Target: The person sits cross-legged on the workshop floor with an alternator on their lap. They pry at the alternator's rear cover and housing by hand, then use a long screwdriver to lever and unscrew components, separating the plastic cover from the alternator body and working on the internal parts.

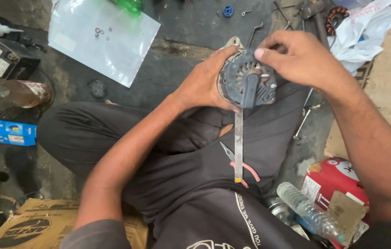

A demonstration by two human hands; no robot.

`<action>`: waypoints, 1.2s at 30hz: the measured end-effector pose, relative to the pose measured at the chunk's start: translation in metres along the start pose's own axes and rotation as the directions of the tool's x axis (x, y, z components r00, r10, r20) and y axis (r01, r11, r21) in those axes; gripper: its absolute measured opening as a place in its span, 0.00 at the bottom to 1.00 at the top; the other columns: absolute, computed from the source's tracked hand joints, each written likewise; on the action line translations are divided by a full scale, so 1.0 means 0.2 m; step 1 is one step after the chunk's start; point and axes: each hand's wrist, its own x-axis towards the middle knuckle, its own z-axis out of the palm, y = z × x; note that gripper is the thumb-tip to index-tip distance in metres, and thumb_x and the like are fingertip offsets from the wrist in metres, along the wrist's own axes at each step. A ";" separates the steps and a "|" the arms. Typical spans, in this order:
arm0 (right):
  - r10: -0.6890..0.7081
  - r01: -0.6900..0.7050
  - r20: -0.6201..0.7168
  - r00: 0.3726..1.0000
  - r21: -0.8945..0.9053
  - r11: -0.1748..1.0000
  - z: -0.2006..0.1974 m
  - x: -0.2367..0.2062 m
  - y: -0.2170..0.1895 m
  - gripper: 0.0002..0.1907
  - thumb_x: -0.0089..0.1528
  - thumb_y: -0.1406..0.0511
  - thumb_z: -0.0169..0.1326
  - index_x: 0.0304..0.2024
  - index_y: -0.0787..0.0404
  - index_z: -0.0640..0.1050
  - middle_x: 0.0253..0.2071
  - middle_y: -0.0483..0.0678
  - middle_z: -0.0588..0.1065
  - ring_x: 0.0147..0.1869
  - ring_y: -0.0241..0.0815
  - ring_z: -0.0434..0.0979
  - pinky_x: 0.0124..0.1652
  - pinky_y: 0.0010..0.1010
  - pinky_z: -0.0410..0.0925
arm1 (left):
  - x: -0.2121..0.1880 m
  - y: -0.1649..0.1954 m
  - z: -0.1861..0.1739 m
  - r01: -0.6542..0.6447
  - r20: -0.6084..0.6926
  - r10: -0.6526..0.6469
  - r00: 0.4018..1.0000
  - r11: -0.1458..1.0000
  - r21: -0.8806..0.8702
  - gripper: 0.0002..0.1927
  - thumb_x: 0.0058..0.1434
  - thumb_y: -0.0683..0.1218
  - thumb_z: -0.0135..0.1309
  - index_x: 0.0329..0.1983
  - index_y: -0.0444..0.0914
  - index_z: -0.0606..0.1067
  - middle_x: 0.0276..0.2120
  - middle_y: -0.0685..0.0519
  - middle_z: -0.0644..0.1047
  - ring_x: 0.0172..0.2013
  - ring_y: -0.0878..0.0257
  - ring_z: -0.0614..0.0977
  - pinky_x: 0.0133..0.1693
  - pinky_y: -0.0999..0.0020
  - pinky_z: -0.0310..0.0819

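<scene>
Left hand (203,82) cupped round the side of a round grey alternator (246,80) held over the lap, right hand (297,57) pinching its upper rim from the far side, a flat metal file (239,145) hanging below the grip, red-handled pliers (241,166) lying just beside the file's lower end.

pliers (244,168): jaws hidden under the metal file (238,143)
green bottle (131,4): cut off by top edge

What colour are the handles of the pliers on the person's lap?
Pink, or light red. The pliers lie on the dark trousers, seen in the head view.
</scene>
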 end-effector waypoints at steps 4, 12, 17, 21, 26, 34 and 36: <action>0.042 -0.042 -0.029 0.999 0.001 0.999 0.04 -0.07 0.01 0.16 0.66 0.58 0.59 0.46 0.66 0.80 0.30 0.48 0.78 0.31 0.36 0.76 0.31 0.30 0.68 | 0.03 0.03 -0.04 0.094 0.105 -0.078 0.991 0.984 -0.154 0.74 0.34 0.64 0.79 0.75 0.32 0.47 0.71 0.41 0.65 0.70 0.43 0.67 0.70 0.56 0.63; 0.046 -0.061 -0.066 0.997 -0.246 0.967 -0.01 -0.21 -0.14 0.16 0.68 0.58 0.59 0.45 0.67 0.81 0.34 0.58 0.78 0.36 0.48 0.79 0.36 0.36 0.69 | 0.03 0.08 -0.22 -0.005 0.255 -0.018 0.967 0.996 0.091 0.71 0.35 0.63 0.82 0.74 0.36 0.52 0.72 0.36 0.58 0.73 0.37 0.58 0.71 0.44 0.49; -0.575 0.543 -0.102 0.812 -0.228 0.808 0.15 -0.10 -0.29 0.12 0.68 0.66 0.54 0.46 0.72 0.78 0.46 0.61 0.75 0.51 0.58 0.76 0.49 0.44 0.69 | -0.02 0.00 -0.05 -0.010 0.148 0.010 0.989 1.000 -0.003 0.71 0.36 0.62 0.80 0.76 0.35 0.52 0.73 0.40 0.61 0.73 0.40 0.62 0.74 0.49 0.55; -0.490 0.462 -0.016 0.872 -0.311 0.831 0.20 0.01 -0.32 0.12 0.69 0.64 0.57 0.42 0.70 0.79 0.42 0.59 0.75 0.50 0.60 0.74 0.50 0.47 0.67 | -0.03 -0.06 -0.03 -0.161 0.073 0.156 0.985 0.985 0.067 0.69 0.36 0.60 0.83 0.74 0.33 0.54 0.70 0.35 0.61 0.72 0.34 0.59 0.70 0.48 0.56; -0.415 0.436 0.146 0.898 -0.409 0.801 0.21 0.14 -0.34 0.15 0.64 0.59 0.59 0.33 0.67 0.79 0.35 0.56 0.75 0.45 0.59 0.74 0.47 0.47 0.68 | -0.01 -0.08 -0.10 -0.022 0.180 0.028 0.983 0.999 -0.038 0.57 0.36 0.63 0.79 0.64 0.35 0.66 0.57 0.43 0.73 0.58 0.46 0.77 0.57 0.55 0.73; -0.405 0.522 0.340 0.849 -0.412 0.747 0.19 0.23 -0.38 0.17 0.53 0.56 0.60 0.31 0.65 0.76 0.31 0.55 0.74 0.44 0.59 0.75 0.43 0.47 0.68 | 0.05 -0.12 -0.14 -0.111 0.270 0.105 0.957 0.994 0.005 0.47 0.36 0.65 0.77 0.54 0.38 0.73 0.48 0.45 0.78 0.50 0.46 0.81 0.51 0.56 0.75; -0.377 0.501 0.342 0.861 -0.440 0.745 0.18 0.21 -0.38 0.17 0.52 0.56 0.60 0.30 0.65 0.76 0.32 0.55 0.74 0.43 0.59 0.75 0.44 0.47 0.68 | 0.07 -0.12 -0.14 -0.125 0.275 0.124 0.953 0.992 -0.014 0.50 0.34 0.64 0.78 0.56 0.37 0.72 0.48 0.44 0.78 0.51 0.45 0.80 0.50 0.55 0.74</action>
